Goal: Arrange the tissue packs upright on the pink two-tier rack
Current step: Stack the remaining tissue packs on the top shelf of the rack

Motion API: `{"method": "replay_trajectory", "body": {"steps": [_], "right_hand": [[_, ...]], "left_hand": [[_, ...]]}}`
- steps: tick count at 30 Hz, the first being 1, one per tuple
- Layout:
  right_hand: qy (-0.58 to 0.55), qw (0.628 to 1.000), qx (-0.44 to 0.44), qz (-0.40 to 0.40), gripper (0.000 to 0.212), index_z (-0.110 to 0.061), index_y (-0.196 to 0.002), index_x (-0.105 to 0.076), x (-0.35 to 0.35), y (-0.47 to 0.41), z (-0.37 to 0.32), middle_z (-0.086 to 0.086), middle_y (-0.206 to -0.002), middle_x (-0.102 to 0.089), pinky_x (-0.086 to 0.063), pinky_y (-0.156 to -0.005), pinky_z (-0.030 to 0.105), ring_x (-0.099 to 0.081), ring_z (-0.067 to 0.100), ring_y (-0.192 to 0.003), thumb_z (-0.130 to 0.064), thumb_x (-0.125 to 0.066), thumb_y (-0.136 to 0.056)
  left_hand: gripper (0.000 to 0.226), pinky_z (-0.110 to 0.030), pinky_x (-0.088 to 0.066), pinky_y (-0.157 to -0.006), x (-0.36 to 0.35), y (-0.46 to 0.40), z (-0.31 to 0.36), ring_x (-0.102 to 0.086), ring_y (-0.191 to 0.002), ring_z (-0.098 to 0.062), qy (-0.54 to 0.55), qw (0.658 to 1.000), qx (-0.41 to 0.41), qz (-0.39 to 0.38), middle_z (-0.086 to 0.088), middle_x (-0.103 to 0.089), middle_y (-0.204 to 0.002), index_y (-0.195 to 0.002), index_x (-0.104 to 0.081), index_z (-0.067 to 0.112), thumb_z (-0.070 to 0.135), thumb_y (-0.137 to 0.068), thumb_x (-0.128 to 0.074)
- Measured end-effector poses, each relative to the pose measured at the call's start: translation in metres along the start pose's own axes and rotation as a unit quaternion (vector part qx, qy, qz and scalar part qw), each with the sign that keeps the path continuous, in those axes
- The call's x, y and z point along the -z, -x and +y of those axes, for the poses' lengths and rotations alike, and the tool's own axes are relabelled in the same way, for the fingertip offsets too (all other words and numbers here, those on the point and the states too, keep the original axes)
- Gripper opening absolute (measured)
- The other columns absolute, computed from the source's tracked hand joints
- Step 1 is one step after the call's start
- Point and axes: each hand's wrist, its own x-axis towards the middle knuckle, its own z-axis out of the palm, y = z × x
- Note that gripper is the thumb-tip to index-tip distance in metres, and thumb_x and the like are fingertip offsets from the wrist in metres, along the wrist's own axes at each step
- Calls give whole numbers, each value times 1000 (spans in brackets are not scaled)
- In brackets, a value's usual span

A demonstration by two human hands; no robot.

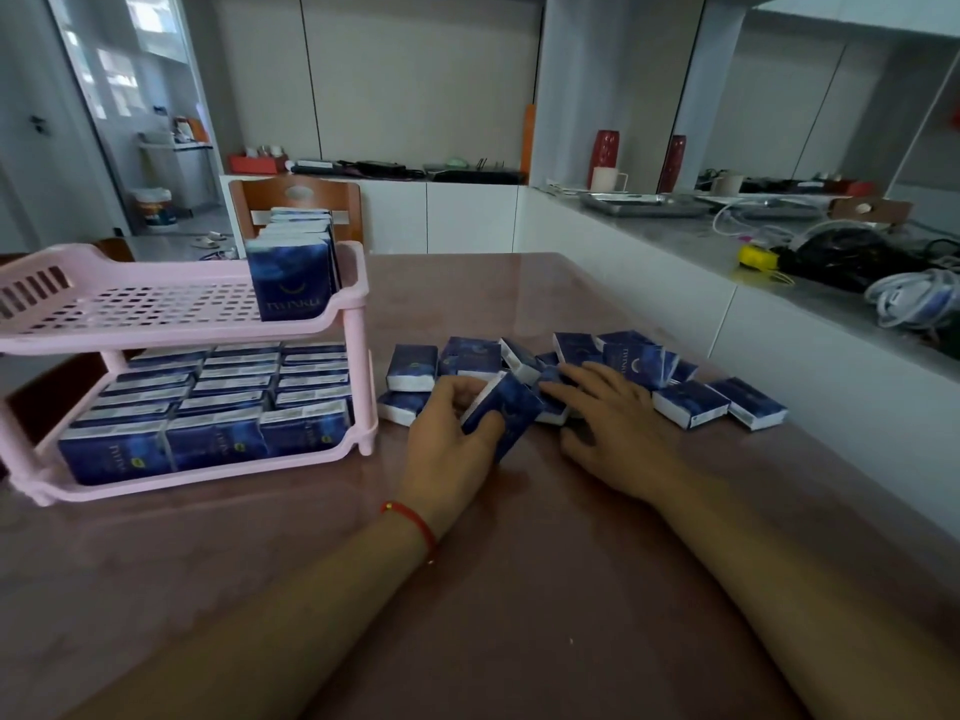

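Note:
A pink two-tier rack point(156, 335) stands at the left of the table. Its lower tier is full of upright dark blue tissue packs point(218, 402) in three rows. On the upper tier one row of upright packs point(293, 267) stands at the right end. Several loose packs point(691, 402) lie in a heap on the table right of the rack. My left hand point(447, 439) grips one tilted pack point(506, 410) at the front of the heap. My right hand point(608, 413) rests flat, fingers spread, on packs beside it.
The pink table point(519, 589) stretches toward me. A wooden chair point(296, 200) stands behind the rack. On the right a white counter point(675, 283) carries cables, a yellow object point(758, 257), a tray, a mug and a red vase point(605, 155).

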Motion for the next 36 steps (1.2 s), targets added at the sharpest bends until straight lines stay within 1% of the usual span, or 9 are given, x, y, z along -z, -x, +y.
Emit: {"method": "replay_trajectory", "body": {"steps": [4, 10, 16, 19, 21, 25, 28, 31, 36], "right_hand": [[4, 997, 2, 80, 47, -30, -142, -52, 3, -3, -7, -3, -148, -50, -33, -106, 44, -41, 23, -137, -39, -57, -95], [-190, 960, -44, 201, 35, -19, -130, -53, 28, 11, -33, -2, -109, -64, -52, -76, 38, -61, 17, -94, -38, -41, -104], [-175, 957, 153, 173, 40, -21, -137, -51, 33, 27, -59, 2, -140, -47, -30, -107, 8, -44, 7, -126, -32, -50, -99], [-194, 953, 163, 165, 45, -16, -135, -59, 27, 23, -61, 8, -147, -42, -27, -116, 16, -40, 16, -137, -19, -64, -90], [-176, 957, 169, 158, 48, -18, -133, -62, 26, 22, -61, 8, -147, -43, -32, -115, 20, -40, 18, -137, -9, -68, -86], [-237, 946, 153, 161, 41, -20, -122, -64, 30, 26, -62, 2, -142, -48, -37, -110, 20, -45, 13, -135, -6, -64, -83], [-399, 903, 60, 150, 27, -21, -123, -58, 38, 29, -69, -6, -130, -58, -50, -97, 22, -57, 3, -120, -16, -58, -96], [-465, 877, 14, 119, 36, -25, -131, -53, 44, 30, -76, -18, -120, -64, -57, -86, 24, -65, -1, -104, -17, -62, -97], [-495, 863, 57, 90, 44, -28, -124, -58, 52, 34, -87, -9, -122, -64, -58, -91, 38, -63, 12, -113, -12, -71, -85]], "left_hand": [[24, -13, -53, -70, 3, 1, 0, -62, -87, 1, 24, 999, -2, 29, 9, -65, -100, -108, -56, 19, 7, -90, -63], [20, -45, -64, -70, 7, 8, 3, -71, -91, -20, 96, 995, -9, 31, 0, -60, -110, -114, -52, 15, 7, -97, -59], [22, -53, -61, -81, 6, 11, 9, -69, -105, -36, 251, 962, 108, 15, -16, -67, -117, -116, -68, 20, 12, -100, -56], [30, -54, -54, -90, 8, 12, 18, -71, -93, -29, 358, 913, 197, 6, -12, -77, -97, -97, -79, 16, 25, -100, -50], [30, -55, -51, -96, 9, 14, 23, -70, -98, -34, 383, 899, 215, -6, -16, -76, -101, -105, -75, 10, 30, -98, -55], [21, -58, -52, -98, 8, 15, 18, -67, -106, -39, 268, 955, 127, -21, -18, -71, -109, -111, -70, 15, 16, -90, -71], [42, -63, -52, -95, 15, 16, 21, -65, -111, -44, 252, 962, 102, -20, -26, -66, -121, -120, -66, 14, 20, -80, -77], [44, -47, -60, -88, 28, 17, 31, -70, -106, -26, 181, 980, 57, -61, -17, -68, -123, -130, -61, 15, 8, -88, -73], [65, -18, -54, -80, 70, 29, 53, -69, -96, -6, -46, 988, -75, -126, 2, -71, -110, -141, -52, 25, 5, -84, -77]]}}
